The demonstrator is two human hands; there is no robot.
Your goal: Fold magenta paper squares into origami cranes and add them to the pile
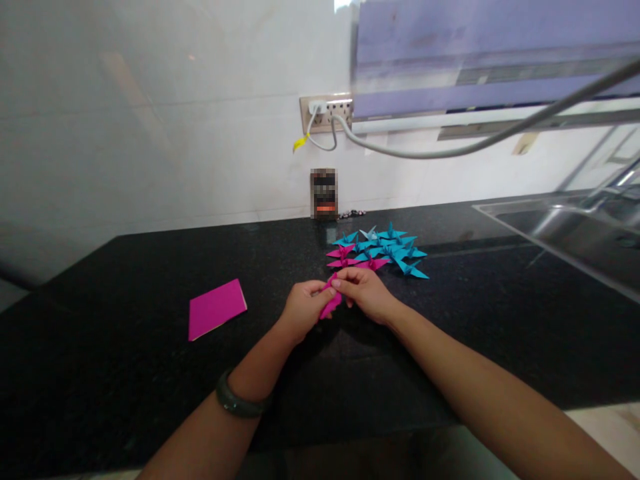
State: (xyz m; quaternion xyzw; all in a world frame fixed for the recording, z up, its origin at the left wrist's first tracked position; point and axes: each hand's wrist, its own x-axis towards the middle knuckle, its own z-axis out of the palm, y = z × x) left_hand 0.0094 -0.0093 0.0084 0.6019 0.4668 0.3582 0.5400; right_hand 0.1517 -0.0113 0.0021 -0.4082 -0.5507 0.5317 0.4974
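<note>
Between both hands is a small piece of folded pink origami paper (pixel 329 308), held just above the black counter. My left hand (pixel 303 307) pinches its left side, thumb on top. My right hand (pixel 367 293) grips its upper right edge between thumb and fingers. Just beyond the hands lies a cluster of folded paper cranes, several blue ones (pixel 393 250), a few pink ones (pixel 371 264) and a pale one (pixel 369 233). A stack of pink paper squares (pixel 217 308) rests to the left of my left hand.
The black countertop (pixel 125 373) meets a white tiled wall. At the right is a steel sink (pixel 565 227). A blurred-out dark item (pixel 324 193) leans at the wall beneath a socket panel (pixel 326 113), from which a grey cable (pixel 420 155) runs right.
</note>
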